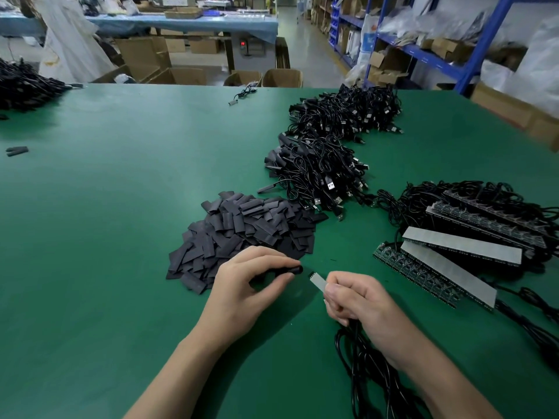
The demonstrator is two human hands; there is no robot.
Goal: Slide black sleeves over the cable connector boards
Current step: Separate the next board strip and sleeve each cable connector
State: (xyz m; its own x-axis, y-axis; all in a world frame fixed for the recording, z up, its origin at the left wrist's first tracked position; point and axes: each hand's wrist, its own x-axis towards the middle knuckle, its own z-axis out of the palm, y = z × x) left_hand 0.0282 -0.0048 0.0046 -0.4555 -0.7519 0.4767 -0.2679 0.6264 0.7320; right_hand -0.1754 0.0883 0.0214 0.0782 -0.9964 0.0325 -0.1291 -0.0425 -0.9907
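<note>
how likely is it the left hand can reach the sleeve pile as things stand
Probably yes: the sleeve pile lies right beside the left hand, nothing in between, though its fingers pinch one black sleeve.

No words are legible; a plug (330, 186) beyond the right hand (360, 300) bears a pale USB mark, and a distant red display (242, 43) is unreadable.

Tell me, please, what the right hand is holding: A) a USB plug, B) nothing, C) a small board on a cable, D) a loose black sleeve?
C: the right hand pinches a small board, its cable trailing below, facing the sleeve in the left hand.
</note>
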